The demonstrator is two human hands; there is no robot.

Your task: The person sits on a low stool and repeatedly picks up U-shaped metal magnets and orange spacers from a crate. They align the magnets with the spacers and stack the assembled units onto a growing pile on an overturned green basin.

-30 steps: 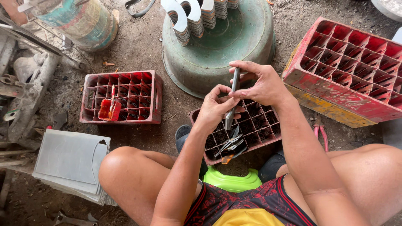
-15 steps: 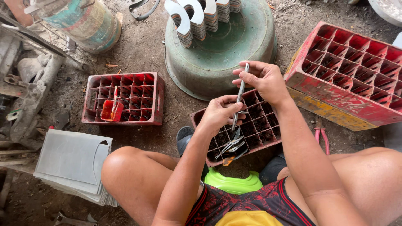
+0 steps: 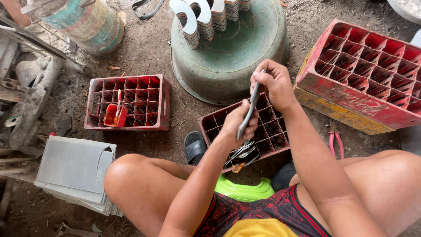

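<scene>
Metal strip (image 3: 248,112) gripped by both hands, over red crate (image 3: 219,123)

We cannot see the middle of the metal strip (image 3: 248,115): fingers of the left hand (image 3: 239,123) cover its lower part and the right hand (image 3: 274,83) wraps its top. Below the hands, the metal pieces (image 3: 242,151) in the small crate (image 3: 267,131) are too jumbled to identify. Right of the hands, the big red crate (image 3: 368,74) runs off the edge.

Red crates (image 3: 127,103), green basin (image 3: 228,57), grey metal strip (image 3: 249,112)
</scene>
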